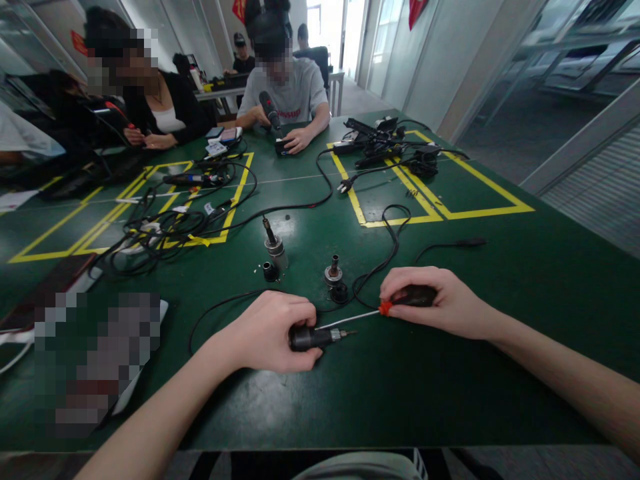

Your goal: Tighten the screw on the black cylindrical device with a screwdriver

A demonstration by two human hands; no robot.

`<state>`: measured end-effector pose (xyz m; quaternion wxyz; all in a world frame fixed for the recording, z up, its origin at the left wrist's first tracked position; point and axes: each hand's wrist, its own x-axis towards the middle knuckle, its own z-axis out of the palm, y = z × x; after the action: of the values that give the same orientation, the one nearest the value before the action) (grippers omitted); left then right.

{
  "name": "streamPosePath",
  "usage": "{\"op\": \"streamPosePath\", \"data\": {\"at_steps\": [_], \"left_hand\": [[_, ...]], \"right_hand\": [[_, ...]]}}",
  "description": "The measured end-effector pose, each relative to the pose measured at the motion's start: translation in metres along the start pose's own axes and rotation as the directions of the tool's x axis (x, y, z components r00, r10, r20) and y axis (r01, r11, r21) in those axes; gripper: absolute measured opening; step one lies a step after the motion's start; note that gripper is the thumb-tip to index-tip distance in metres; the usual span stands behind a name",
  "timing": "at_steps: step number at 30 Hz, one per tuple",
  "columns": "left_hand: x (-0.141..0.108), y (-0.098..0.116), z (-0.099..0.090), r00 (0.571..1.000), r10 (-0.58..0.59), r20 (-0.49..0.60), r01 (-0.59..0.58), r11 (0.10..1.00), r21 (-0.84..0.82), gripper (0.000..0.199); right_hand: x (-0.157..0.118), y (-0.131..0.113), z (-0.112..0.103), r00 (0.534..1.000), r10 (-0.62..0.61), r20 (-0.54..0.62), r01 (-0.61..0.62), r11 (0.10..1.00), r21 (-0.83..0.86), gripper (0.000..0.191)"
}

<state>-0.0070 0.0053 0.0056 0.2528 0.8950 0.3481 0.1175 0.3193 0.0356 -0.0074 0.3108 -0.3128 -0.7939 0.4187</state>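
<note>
My left hand is closed around a black cylindrical tool with a stepped metal nose and a thin tip pointing right. My right hand grips a screwdriver by its dark handle with a red collar. The screwdriver's shaft slants down to the left, its end at the upper side of the black tool; whether it touches is hard to tell. Beyond my hands, a silver cylinder with a dark spindle stands upright beside a small black cap. A round metal part stands near a black ring.
A thin black cable runs behind my hands. Tangled cables lie at the left and more corded tools at the far right, near yellow tape. A blurred phone-like object lies front left. Co-workers sit opposite.
</note>
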Motion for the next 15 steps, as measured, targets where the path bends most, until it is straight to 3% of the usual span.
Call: {"op": "streamPosePath", "data": {"at_steps": [10, 15], "left_hand": [[-0.0001, 0.0006, -0.0008, 1.0, -0.005, -0.007, 0.005, 1.0, -0.013, 0.018], [-0.0004, 0.0011, -0.0012, 1.0, -0.012, -0.011, 0.012, 1.0, -0.018, 0.017]], "right_hand": [[-0.0001, -0.0017, 0.0024, 0.998, 0.035, 0.043, -0.029, 0.99, -0.136, 0.037], [-0.0014, 0.0005, 0.0018, 0.995, 0.086, 0.047, -0.083, 0.995, -0.055, 0.031]]}}
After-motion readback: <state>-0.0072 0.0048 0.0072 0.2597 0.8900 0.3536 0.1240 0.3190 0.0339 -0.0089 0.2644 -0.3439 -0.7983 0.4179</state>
